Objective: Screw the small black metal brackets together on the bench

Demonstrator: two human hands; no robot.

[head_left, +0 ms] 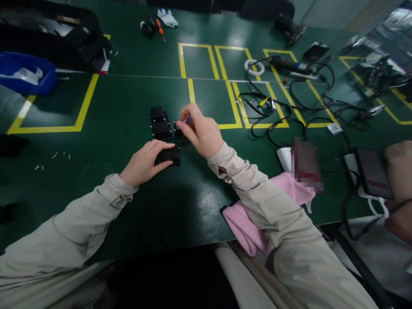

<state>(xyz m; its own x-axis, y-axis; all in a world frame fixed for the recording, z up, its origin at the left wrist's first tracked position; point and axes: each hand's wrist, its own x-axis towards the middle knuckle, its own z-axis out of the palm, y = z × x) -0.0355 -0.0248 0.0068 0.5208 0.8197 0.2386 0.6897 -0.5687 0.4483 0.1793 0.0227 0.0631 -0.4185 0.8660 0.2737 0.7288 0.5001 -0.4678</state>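
Observation:
My left hand (146, 161) holds a small black block-like part (172, 155) down on the green table, thumb on its near side and fingers over its far side. In my right hand (202, 131) is a screwdriver (189, 122) with a dark reddish handle, gripped by the fingertips. Its thin shaft slants down toward the right end of the black part; whether the tip touches a screw is too small to tell. Just beyond stand more black parts (160, 124), side by side, with small silver screws on them. Another black piece (177, 130) is partly covered by my right hand.
Several loose screws (62, 155) lie at left. A blue bin (27, 73) and black trays (61, 36) stand at the far left. Black cables (270, 111) and a white ring (254, 67) spread across the right. A pink cloth (247, 225) lies under my right forearm. Another person's arm (401, 171) rests far right.

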